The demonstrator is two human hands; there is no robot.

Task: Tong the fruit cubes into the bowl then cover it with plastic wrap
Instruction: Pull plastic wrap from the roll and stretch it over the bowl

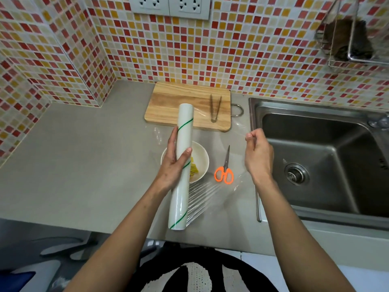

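Observation:
My left hand (172,165) grips a white roll of plastic wrap (182,182) with a green spiral line, held lengthwise above the counter. My right hand (257,154) pinches the free edge of the clear film (212,194), which is stretched from the roll toward the right. Under the roll sits a white bowl (201,152) with yellow fruit cubes (194,168) inside, partly hidden by the roll and my left hand. Metal tongs (215,107) lie on the wooden cutting board (168,102) behind the bowl.
Orange-handled scissors (224,171) lie on the grey counter (84,165) just right of the bowl, beneath the film. A steel sink (315,165) fills the right side. Mosaic tiled walls close the back and left, with a wire rack (353,45) hanging at the upper right.

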